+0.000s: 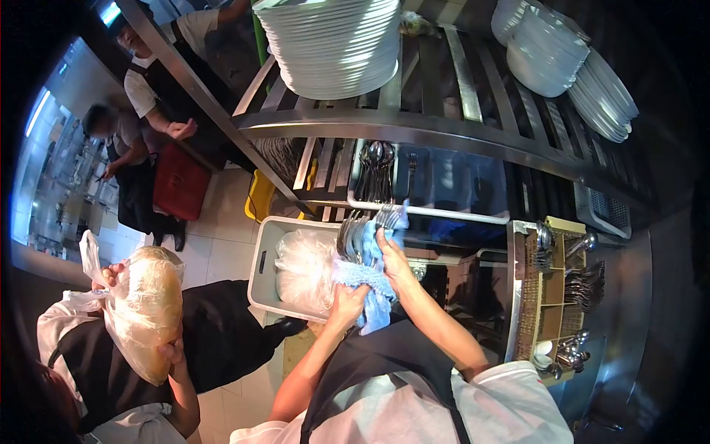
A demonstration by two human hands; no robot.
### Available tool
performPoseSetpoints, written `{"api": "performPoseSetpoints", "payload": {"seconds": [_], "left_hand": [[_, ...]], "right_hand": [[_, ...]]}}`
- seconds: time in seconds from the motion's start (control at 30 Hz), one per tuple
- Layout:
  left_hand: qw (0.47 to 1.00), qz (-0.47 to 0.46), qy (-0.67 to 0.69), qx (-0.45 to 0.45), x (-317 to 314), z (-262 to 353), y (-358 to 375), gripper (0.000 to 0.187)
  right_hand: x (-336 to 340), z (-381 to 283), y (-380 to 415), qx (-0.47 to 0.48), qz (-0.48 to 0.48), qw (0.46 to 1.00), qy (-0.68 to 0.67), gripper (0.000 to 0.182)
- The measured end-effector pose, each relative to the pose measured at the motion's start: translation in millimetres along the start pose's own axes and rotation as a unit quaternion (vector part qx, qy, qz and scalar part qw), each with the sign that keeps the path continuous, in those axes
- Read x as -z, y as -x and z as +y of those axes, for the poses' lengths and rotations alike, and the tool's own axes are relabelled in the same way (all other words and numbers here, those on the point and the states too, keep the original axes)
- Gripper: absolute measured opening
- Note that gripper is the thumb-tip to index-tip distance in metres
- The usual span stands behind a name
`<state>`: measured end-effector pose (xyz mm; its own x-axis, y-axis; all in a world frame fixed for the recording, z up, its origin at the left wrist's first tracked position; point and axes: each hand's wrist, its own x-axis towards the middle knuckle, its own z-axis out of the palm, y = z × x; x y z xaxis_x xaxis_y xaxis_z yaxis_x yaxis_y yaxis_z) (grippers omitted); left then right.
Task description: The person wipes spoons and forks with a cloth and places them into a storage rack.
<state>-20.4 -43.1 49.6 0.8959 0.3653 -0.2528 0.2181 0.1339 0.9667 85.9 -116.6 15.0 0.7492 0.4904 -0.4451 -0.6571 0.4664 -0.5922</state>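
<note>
My left hand (350, 302) is closed round a bunch of forks (353, 240), with a blue cloth (364, 278) wrapped about their lower part. The forks stand roughly upright, tines up. My right hand (393, 260) grips the upper part of the same cloth, with more fork tines (388, 217) showing just above its fingers. How many forks each hand has is hidden by the cloth. Just left of the bunch, a pale grey tub (260, 277) holds a clear plastic bag (302, 270).
A metal slatted rack (414, 127) carries stacked white plates (333, 44) and bowls (543, 59). Below sits a cutlery tray (429, 212) with spoons (377, 159). On the right, a divided cutlery holder (547, 296) contains utensils. A co-worker at left carries a wrapped bundle (148, 311); two people stand behind.
</note>
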Motion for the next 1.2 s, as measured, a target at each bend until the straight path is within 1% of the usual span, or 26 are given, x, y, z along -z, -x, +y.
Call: {"api": "performPoseSetpoints", "payload": {"seconds": [0.03,0.07,0.13,0.2,0.27,0.3,0.33,0.37,0.4,0.43,0.47,0.5,0.53,0.57,0.63,0.67,0.7,0.77,0.8,0.9,0.93,0.97,1.03,1.1,1.17,1.2], "left_hand": [[1.000,-0.004,0.018,-0.009,-2.5,-3.0,1.2,0.011],[0.999,-0.010,0.035,-0.019,-2.9,-3.6,0.9,0.012],[1.000,-0.020,-0.001,0.002,0.4,3.2,0.8,0.012],[0.999,-0.024,-0.034,0.025,1.3,1.9,0.1,0.013],[0.997,-0.025,-0.046,-0.055,3.7,-8.4,-0.4,0.014],[0.997,-0.023,-0.046,-0.053,4.3,-9.7,1.1,0.014],[0.999,-0.016,-0.039,-0.032,5.1,-10.3,2.3,0.014],[0.999,-0.009,-0.034,-0.012,6.0,-10.1,2.1,0.015],[0.999,-0.009,-0.035,-0.012,5.8,-9.2,0.4,0.015],[0.996,-0.003,-0.054,-0.064,4.8,-8.2,-1.6,0.014],[0.991,0.003,-0.074,-0.114,4.2,-7.9,-1.8,0.014],[0.991,0.004,-0.073,-0.113,3.6,-5.3,-0.9,0.014],[0.995,0.007,-0.071,-0.069,2.7,-1.0,1.1,0.013],[0.997,0.009,-0.070,-0.025,2.0,1.1,2.8,0.013],[0.996,-0.005,-0.085,-0.024,1.6,-1.9,2.8,0.012],[0.995,-0.019,-0.099,-0.024,0.7,-2.5,2.4,0.012],[0.994,-0.023,-0.101,-0.026,-1.3,-0.9,1.8,0.012],[0.997,-0.021,-0.071,-0.029,-5.5,3.5,2.9,0.011],[0.997,-0.023,-0.072,-0.029,-5.9,6.3,3.4,0.011],[0.997,-0.042,-0.068,-0.012,-6.6,10.7,3.4,0.012],[0.997,-0.034,-0.071,-0.026,-7.9,10.1,3.6,0.012],[0.996,-0.025,-0.074,-0.038,-8.4,9.8,4.2,0.012],[0.995,-0.019,-0.082,-0.059,-7.9,11.5,3.8,0.012],[0.993,-0.016,-0.090,-0.080,-6.9,9.7,3.2,0.013],[0.994,0.008,-0.084,-0.073,-2.4,2.8,1.8,0.012],[0.994,0.006,-0.095,-0.051,-0.8,3.8,2.3,0.012]], "right_hand": [[-1.9,-3.4,-1.7,-0.006,-0.018,1.000,-0.017,0.037],[-5.2,-4.7,-1.7,-0.012,0.001,1.000,-0.019,0.036],[-8.7,-4.8,-2.5,-0.015,0.022,0.999,-0.020,0.035],[-10.4,0.0,-7.0,0.049,0.084,0.995,0.001,0.033],[-4.7,-2.1,-6.2,0.066,0.053,0.996,-0.002,0.032],[-3.3,-4.9,-4.8,0.086,0.024,0.996,-0.005,0.031],[-10.8,-13.6,-0.6,0.106,0.028,0.993,-0.039,0.029],[-16.4,-22.9,3.6,0.091,0.059,0.989,-0.095,0.023],[-4.3,-22.8,3.1,0.041,0.005,0.990,-0.134,0.019],[6.0,-24.5,6.1,-0.010,-0.049,0.984,-0.170,0.017],[14.9,-22.8,9.1,-0.011,-0.049,0.984,-0.169,0.017],[17.7,-24.1,14.6,0.004,-0.084,0.977,-0.195,0.015],[19.0,-24.6,17.9,0.019,-0.119,0.968,-0.220,0.015],[17.8,-24.0,18.3,0.019,-0.118,0.968,-0.220,0.015],[13.9,-24.1,17.7,0.009,0.036,0.989,-0.142,0.015],[18.5,-22.4,14.3,-0.012,0.054,0.989,-0.137,0.015],[24.5,-20.1,10.7,-0.007,0.055,0.989,-0.139,0.015],[36.7,-13.7,4.9,-0.050,0.005,0.990,-0.133,0.016],[35.8,-11.6,4.7,-0.042,-0.022,0.987,-0.156,0.014],[24.4,-7.6,7.6,-0.032,-0.034,0.984,-0.169,0.015],[9.3,-20.4,22.9,-0.033,-0.021,0.993,-0.111,0.017],[10.5,-17.1,22.4,-0.034,-0.021,0.993,-0.111,0.017],[3.6,-14.8,27.2,-0.019,-0.070,0.986,-0.149,0.021],[4.0,-10.9,26.1,0.009,-0.039,0.990,-0.132,0.015],[17.1,-6.0,18.1,0.108,-0.052,0.991,0.059,0.006],[17.5,-7.3,17.2,0.155,0.022,0.970,0.185,0.004]]}}
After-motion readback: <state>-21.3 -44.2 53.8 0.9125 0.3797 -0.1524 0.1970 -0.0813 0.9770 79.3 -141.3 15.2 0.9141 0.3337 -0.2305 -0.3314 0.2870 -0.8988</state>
